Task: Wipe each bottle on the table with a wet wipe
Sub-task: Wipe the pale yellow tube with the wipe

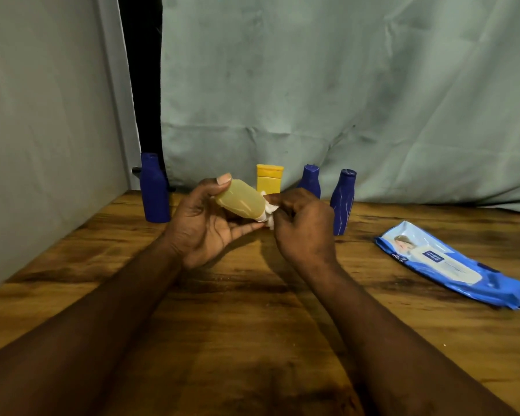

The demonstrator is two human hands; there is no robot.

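My left hand (203,228) holds a small pale yellow bottle (240,199) tilted on its side above the wooden table (252,310), thumb on its upper end. My right hand (303,226) grips a white wet wipe (270,213) and presses it around the bottle's lower right end, hiding the cap. Behind the hands stand three dark blue bottles: one at the left (154,189), one partly hidden behind my right hand (310,180), one at the right (343,201). A yellow bottle (269,178) stands upright between them.
A blue pack of wet wipes (451,265) lies flat on the table at the right. A green cloth backdrop (342,85) hangs behind the bottles and a pale wall (42,130) borders the table's left side.
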